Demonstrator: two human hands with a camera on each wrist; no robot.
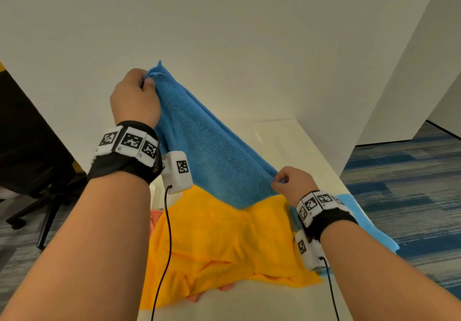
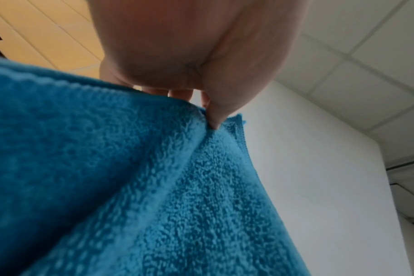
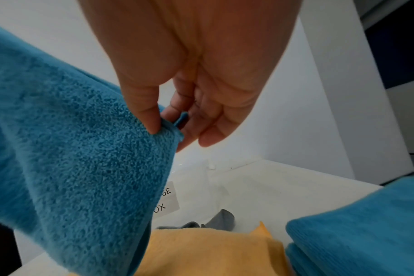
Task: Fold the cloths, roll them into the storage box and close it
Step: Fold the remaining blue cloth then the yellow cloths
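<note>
A blue terry cloth (image 1: pixel 212 151) hangs stretched in the air between both hands. My left hand (image 1: pixel 136 96) is raised high and pinches its upper corner (image 2: pixel 213 123). My right hand (image 1: pixel 291 183) is lower and to the right, and pinches the opposite corner (image 3: pixel 168 128) between thumb and forefinger. Below the blue cloth lies a crumpled yellow cloth (image 1: pixel 224 246) on the white table (image 1: pixel 287 141). A white storage box with a printed label (image 3: pixel 168 201) shows behind the blue cloth in the right wrist view, mostly hidden.
A light blue cloth (image 1: pixel 369 223) lies at the table's right edge. A pink cloth (image 1: pixel 154 218) peeks out under the yellow one, and a grey cloth (image 3: pixel 215 222) lies near the box. A black office chair (image 1: pixel 37 171) stands at the left. White walls close the back.
</note>
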